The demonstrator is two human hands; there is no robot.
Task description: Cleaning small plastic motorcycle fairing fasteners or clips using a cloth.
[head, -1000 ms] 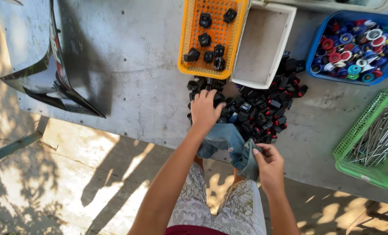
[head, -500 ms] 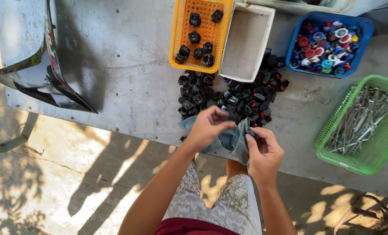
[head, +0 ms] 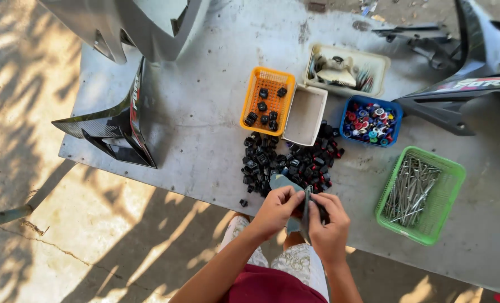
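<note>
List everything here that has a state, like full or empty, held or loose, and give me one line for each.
Orange basket: a few black parts inside, mostly bare.
White tray: empty.
Blue bin: holds mixed coloured small parts.
Green basket: holds metal rods.
Beige tray: holds odd items.
Black parts pile: loose on the table.
Grey cloth: held by both hands.
Left hand: fingers closed on cloth.
Right hand: fingers closed on cloth.

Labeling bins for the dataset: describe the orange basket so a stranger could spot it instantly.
On the grey metal table, look just above the pile of black parts. The orange basket sits there, left of the empty white tray. It is the only orange container and holds a few black parts.
</note>
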